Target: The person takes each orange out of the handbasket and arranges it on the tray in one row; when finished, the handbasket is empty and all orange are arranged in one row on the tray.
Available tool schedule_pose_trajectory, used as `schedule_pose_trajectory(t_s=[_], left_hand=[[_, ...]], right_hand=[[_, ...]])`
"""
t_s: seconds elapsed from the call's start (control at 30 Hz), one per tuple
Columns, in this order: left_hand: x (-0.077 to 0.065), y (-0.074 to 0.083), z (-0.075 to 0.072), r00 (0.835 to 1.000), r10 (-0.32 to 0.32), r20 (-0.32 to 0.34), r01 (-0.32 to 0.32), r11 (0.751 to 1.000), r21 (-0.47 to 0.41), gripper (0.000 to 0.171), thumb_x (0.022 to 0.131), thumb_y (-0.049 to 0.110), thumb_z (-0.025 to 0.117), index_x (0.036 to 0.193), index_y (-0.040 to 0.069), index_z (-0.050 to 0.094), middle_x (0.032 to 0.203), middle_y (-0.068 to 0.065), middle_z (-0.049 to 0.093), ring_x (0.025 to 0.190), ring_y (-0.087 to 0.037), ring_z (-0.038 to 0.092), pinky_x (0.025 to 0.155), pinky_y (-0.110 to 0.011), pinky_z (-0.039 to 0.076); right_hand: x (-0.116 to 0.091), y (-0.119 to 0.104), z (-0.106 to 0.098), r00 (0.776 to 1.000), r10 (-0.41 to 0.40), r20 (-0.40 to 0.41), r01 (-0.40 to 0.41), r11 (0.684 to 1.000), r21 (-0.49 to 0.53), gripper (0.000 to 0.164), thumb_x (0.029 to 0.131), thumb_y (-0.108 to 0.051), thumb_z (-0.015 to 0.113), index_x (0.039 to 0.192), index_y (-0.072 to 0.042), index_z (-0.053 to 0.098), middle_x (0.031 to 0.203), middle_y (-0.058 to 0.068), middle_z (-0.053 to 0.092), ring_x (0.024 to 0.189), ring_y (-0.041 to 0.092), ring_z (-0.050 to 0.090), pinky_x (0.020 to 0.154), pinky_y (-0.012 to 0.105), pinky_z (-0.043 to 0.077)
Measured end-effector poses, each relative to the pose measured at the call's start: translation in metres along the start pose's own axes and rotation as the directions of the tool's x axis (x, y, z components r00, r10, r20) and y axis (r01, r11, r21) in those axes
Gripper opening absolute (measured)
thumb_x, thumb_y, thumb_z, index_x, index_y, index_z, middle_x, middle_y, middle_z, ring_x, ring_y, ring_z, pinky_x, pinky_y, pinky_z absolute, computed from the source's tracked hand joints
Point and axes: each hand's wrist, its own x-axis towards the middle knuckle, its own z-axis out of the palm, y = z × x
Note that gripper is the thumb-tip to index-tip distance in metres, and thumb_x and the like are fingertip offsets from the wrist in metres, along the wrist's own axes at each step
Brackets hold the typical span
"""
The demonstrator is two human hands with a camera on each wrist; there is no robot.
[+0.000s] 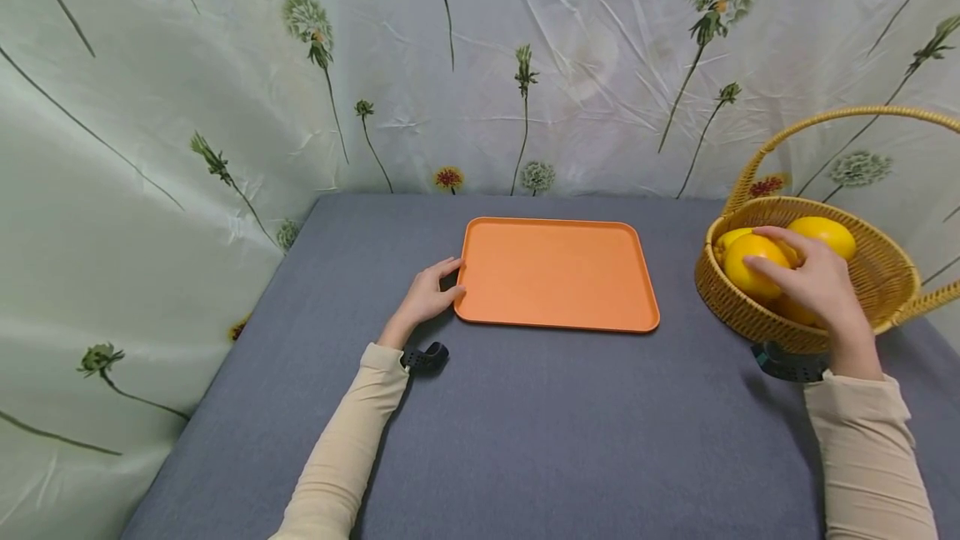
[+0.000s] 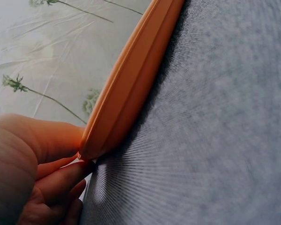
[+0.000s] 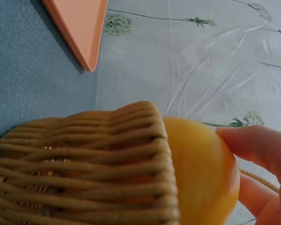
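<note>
My left hand [image 1: 426, 297] is at the left end of an orange rectangular tray [image 1: 557, 275], which lies on the grey-blue cloth. In the left wrist view the thumb [image 2: 58, 139] is on one side of the tray's rim [image 2: 124, 89] and the curled fingers are under it, pinching the edge. Over a woven basket [image 1: 738, 308] at the right, my right hand [image 1: 825, 280] grips a round yellow-orange fruit, an orange by its look [image 1: 752, 267]. Thumb and fingers lie against its skin in the right wrist view, where the basket wall [image 3: 98, 164] hides its lower part.
Inside the basket another yellow fruit [image 1: 823, 233] sits behind the hand, with more fruit partly covered. The basket's tall arched handle [image 1: 847, 115] rises above it. A flower-printed curtain [image 1: 420, 65] hangs along the back and left of the cloth-covered table [image 1: 562, 423].
</note>
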Motion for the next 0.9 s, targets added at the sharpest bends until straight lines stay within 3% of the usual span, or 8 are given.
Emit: schedule_pose_trajectory(t_s=[0.3,0.6,0.9], left_hand=[[0.000,-0.001,0.000,1.000,0.003,-0.005,-0.003,1.000,0.024,0.053,0.087,0.018,0.059,0.136,0.004,0.044,0.143,-0.019,0.041,0.136,-0.033,0.036,0.112,-0.048,0.030],[0.000,0.000,-0.001,1.000,0.009,-0.006,-0.009,1.000,0.023,0.053,0.087,0.018,0.058,0.136,0.004,0.044,0.143,-0.019,0.042,0.136,-0.033,0.036,0.112,-0.047,0.030],[-0.001,0.001,-0.001,1.000,0.028,-0.013,-0.028,0.999,0.022,0.053,0.087,0.016,0.059,0.136,0.002,0.044,0.142,-0.020,0.043,0.135,-0.034,0.037,0.112,-0.047,0.030]], right_hand=[[0.001,-0.005,0.005,0.994,-0.034,-0.102,0.035,0.999,0.010,0.043,0.084,-0.030,0.062,0.122,-0.009,0.057,0.102,0.024,0.055,0.072,-0.012,0.030,0.065,0.027,0.024],[0.001,-0.011,0.010,0.987,0.020,-0.161,-0.013,0.999,0.042,0.048,0.084,-0.033,0.060,0.125,-0.008,0.054,0.108,0.026,0.051,0.079,-0.014,0.022,0.070,0.036,0.023],[0.001,-0.019,0.015,0.975,0.044,-0.219,-0.025,0.996,0.087,0.050,0.083,-0.032,0.061,0.127,-0.009,0.054,0.110,0.022,0.051,0.081,-0.014,0.022,0.071,0.032,0.021]])
